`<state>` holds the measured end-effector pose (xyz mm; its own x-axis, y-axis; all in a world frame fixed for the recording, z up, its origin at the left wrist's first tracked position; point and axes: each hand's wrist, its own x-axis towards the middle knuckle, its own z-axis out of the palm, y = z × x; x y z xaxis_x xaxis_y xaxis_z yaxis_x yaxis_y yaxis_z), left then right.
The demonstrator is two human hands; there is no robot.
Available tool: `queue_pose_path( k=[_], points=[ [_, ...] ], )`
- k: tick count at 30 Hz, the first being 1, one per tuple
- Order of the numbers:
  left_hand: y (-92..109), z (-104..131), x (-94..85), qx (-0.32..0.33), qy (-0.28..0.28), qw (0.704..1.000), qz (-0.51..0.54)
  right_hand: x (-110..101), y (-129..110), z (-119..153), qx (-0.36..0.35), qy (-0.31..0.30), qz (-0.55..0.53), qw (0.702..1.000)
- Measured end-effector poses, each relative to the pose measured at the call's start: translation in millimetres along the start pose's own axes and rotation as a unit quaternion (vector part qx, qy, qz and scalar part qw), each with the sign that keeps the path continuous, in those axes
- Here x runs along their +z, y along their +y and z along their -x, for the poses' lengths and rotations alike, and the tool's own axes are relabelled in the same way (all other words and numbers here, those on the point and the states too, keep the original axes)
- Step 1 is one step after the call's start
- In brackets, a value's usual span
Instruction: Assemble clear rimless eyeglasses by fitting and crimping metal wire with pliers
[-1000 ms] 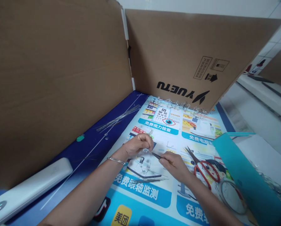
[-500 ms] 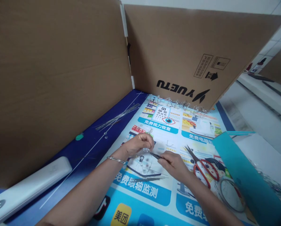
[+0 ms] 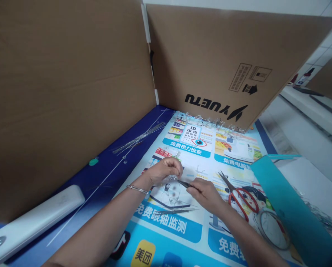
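Observation:
My left hand (image 3: 167, 170) is closed in a pinch on a small clear beaded piece (image 3: 173, 178) with fine wire. The fingers hide most of that piece. My right hand (image 3: 205, 193) grips dark pointed tweezers (image 3: 184, 183), whose tip meets the piece just below my left fingertips. Under both hands, clear beads (image 3: 171, 202) lie on the printed sheet, beside a bundle of thin wires (image 3: 174, 211). To the right of my right hand rest red-handled scissors (image 3: 239, 196), blades half apart, and a coil of wire (image 3: 271, 228).
Tall cardboard panels (image 3: 71, 92) stand at the left and back. Small clear wire pieces (image 3: 218, 123) line the back panel's foot. More thin wires (image 3: 139, 138) lie on the blue strip, near a white elongated device (image 3: 38, 222). A teal-edged box (image 3: 291, 204) holds wire pieces at right.
Both hands stay in almost the same place, with the tweezers' tip still at the beaded piece. Fine wire below the left hand has shifted slightly.

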<state>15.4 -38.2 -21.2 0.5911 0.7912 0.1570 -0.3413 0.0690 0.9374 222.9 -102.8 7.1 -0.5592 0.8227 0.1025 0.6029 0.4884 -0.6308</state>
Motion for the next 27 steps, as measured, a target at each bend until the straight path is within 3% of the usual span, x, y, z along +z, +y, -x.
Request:
queue_pose_path(
  k=[27],
  points=[
    [-4.6,-1.0,-4.1,-0.013,0.008,1.0,-0.027,1.1,4.2,0.3,-0.004,-0.008,0.03,1.0]
  ],
)
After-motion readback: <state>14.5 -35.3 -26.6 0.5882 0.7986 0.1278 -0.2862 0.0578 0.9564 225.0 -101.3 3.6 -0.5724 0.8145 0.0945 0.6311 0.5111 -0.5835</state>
